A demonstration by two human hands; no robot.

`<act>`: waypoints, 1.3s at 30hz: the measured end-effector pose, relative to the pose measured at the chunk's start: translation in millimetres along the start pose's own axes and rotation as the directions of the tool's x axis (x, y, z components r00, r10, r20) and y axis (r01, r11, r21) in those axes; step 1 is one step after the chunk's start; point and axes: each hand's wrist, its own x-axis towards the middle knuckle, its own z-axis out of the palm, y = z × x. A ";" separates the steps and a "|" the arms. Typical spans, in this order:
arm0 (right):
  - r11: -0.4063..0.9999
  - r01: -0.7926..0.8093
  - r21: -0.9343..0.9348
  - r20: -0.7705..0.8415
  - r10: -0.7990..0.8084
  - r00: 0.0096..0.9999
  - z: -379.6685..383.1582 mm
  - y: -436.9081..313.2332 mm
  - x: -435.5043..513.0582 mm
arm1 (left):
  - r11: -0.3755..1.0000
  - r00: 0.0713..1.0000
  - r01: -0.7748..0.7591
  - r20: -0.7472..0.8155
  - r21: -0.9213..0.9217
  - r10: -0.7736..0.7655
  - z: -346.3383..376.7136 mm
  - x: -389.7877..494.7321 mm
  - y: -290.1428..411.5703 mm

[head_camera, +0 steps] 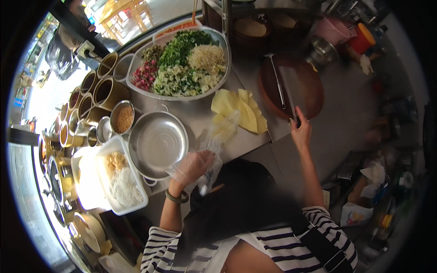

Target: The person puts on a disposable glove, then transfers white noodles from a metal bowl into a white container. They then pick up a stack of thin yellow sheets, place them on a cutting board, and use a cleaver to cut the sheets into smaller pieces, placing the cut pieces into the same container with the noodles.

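My left hand [194, 166] wears a clear plastic glove and is closed on a crumpled piece of clear plastic [218, 136], possibly another glove. The plastic hangs over thin yellow sheets [244, 111] lying folded at the counter's edge. To its left stands an empty steel pan [158, 143] with loop handles. My bare right hand [301, 128] grips the handle of a knife [290, 92]. The blade, partly blurred, lies over a round wooden chopping board [309, 102]. Beside the blade rests a slim metal tool [278, 82] of unclear kind.
A mesh basket [177, 98] holds chopped greens, bean sprouts and pink pieces. Several metal canisters [102, 92] line the left side, near a bowl of brown grains [125, 118] and a plastic tub [145, 201] with white noodles. Steel bowls [322, 49] and a pink bucket [333, 30] stand far right.
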 end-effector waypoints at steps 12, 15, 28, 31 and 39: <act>0.905 -0.107 -0.412 0.176 0.194 0.965 31.0 149.4 87.5 | 0.915 0.916 0.159 -0.400 0.372 0.003 37.3 15.3 29.8; 0.765 -0.003 -0.644 0.154 0.134 0.979 28.8 114.2 78.5 | 0.969 0.904 -0.016 -0.410 0.248 0.120 46.9 52.1 14.6; 0.821 0.252 0.512 0.612 -0.555 0.563 147.6 -90.8 -79.9 | 0.847 0.940 0.244 -0.330 0.472 -0.087 119.9 10.1 -47.5; 0.898 0.268 0.348 0.651 -0.437 0.620 151.3 -19.3 -77.1 | 0.924 0.925 0.242 -0.357 0.295 -0.128 120.3 12.9 -50.8; 0.983 0.151 0.101 0.447 -0.181 0.876 94.1 13.1 -2.5 | 0.915 0.885 0.241 -0.461 0.324 -0.070 138.5 56.6 -55.2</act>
